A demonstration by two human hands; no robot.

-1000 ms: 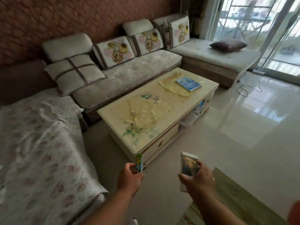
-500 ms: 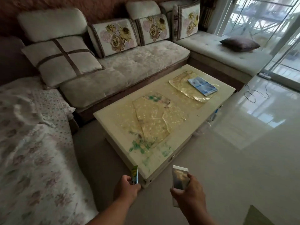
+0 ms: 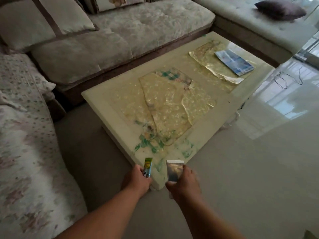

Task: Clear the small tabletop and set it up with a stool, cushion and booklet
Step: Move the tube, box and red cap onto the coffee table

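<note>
- The left hand [image 3: 137,180] is low in the middle of the frame, its fingers wrapped tight around a small green packet [image 3: 147,167] that sticks up.
- The right hand [image 3: 183,181] is just beside it, its fingers gripping a small shiny card [image 3: 174,170] held upright.
- Both hands are at the near corner of the cream worktop [image 3: 110,107].
- A blue booklet [image 3: 233,62] lies flat at the far end of the worktop, in the upper right of the frame.
- The booklet rests partly on a yellowed plastic sheet [image 3: 215,68].
- A grey sofa [image 3: 138,31] runs along the top.
- A dark purple cushion [image 3: 279,9] sits on the sofa's seat at the upper right.
</note>
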